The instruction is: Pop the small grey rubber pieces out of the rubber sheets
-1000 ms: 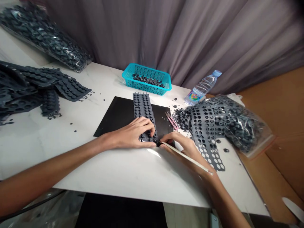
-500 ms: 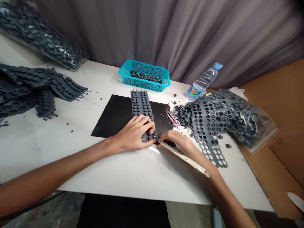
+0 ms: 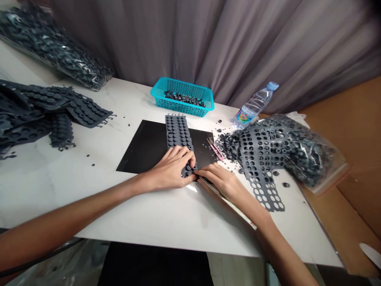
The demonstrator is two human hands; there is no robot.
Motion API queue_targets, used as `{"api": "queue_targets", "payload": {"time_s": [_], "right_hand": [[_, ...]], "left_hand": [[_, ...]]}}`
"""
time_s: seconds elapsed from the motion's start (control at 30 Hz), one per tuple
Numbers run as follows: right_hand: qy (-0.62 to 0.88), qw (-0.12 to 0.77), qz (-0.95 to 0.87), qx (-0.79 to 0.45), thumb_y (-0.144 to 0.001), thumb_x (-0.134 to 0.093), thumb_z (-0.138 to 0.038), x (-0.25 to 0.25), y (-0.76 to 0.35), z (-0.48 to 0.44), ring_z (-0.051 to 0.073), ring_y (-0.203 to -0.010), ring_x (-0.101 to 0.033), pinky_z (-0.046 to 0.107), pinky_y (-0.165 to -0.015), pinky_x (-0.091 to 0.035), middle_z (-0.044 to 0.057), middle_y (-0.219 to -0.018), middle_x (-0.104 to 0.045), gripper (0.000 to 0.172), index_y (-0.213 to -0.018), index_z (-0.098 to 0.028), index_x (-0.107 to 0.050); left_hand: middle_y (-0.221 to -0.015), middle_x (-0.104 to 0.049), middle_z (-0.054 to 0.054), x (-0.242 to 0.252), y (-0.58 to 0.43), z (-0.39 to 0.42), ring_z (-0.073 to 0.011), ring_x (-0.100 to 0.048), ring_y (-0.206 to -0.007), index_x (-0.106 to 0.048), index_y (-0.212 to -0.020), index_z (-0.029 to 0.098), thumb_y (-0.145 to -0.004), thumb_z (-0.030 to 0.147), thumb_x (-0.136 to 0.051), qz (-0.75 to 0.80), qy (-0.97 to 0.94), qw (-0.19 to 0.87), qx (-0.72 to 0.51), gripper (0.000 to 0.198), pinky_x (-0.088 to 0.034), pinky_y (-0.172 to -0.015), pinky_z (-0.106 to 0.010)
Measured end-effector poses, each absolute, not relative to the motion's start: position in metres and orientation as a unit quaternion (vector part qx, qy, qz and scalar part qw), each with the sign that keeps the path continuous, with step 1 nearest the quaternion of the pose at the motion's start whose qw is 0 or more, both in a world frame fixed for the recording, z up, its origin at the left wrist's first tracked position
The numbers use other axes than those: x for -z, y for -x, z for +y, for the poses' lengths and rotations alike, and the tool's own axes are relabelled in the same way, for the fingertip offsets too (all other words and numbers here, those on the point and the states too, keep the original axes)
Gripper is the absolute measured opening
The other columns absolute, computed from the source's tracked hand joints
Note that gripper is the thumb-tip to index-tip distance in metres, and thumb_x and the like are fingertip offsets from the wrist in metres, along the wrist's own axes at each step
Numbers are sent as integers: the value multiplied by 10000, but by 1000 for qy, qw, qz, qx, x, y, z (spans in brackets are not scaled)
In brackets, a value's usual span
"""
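Note:
A grey rubber strip studded with round buttons lies lengthwise on a black mat at the middle of the white table. My left hand presses down on the strip's near end with bent fingers. My right hand pinches a thin pale stick whose tip meets the strip's near right corner. The stick runs back under my right wrist.
A teal basket with loose grey buttons stands behind the mat. A water bottle, a punched-out rubber sheet, a bag of parts and pink clippers lie at right. More rubber sheets are piled at left.
My right hand has slid slightly left toward the strip and the stick now lies lower under my wrist. My left hand keeps its hold on the strip's near end.

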State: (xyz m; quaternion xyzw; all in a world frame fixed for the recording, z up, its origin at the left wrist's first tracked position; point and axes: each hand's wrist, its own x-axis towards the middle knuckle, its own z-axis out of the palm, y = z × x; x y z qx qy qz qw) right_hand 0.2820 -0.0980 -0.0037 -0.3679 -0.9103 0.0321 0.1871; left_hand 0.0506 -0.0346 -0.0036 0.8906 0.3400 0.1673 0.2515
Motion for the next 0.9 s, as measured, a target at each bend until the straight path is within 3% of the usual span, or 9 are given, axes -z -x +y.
{"api": "queue_targets", "payload": {"time_s": [0.2,0.43,0.57,0.67,0.9], "right_hand": [[399,180,-897,59,-1126,-385,-305,11,-275,-98,203,-888,-677,303,-740,-534,92,-1007,-720,301,-1190,-167,-643],[561,253,-784,80,-1096,-456,-339,5,-295,-98,161,-812,-704,258,-618,-491,66,-1107,-712,267,-1234,-218,-650],[578,244,-778,12,-1058,-537,-380,0,-305,-98,167,-770,-689,258,-604,-486,45,-1052,-727,227,-1148,-261,-709],[563,245,-784,-89,-1031,-597,-374,-7,-299,-101,174,-805,-679,262,-679,-519,40,-1000,-727,183,-1120,-250,-699],[438,238,-843,-202,-1039,-590,-351,-12,-285,-102,205,-894,-664,309,-806,-536,73,-989,-712,161,-1060,-212,-669]], "left_hand": [[-1092,-539,-19,2,-51,-33,-253,-465,-1082,-495,-976,241,-898,408,-635,345,-887,268,-152,232,-378,-963,-412],[-1093,-515,-20,-1,-51,-31,-257,-449,-1077,-481,-986,240,-909,432,-628,349,-884,281,-130,253,-368,-977,-436],[-1135,-516,-32,-2,-43,-28,-269,-441,-1098,-494,-1038,245,-940,491,-606,316,-893,299,-118,288,-364,-1001,-447],[-1167,-518,-45,-3,-37,-24,-276,-437,-1124,-519,-1075,248,-934,540,-616,287,-897,317,-111,338,-366,-1018,-445],[-1151,-565,-39,-4,-31,-20,-257,-472,-1123,-570,-1052,249,-915,477,-673,246,-903,322,-142,285,-398,-1000,-405]]}}
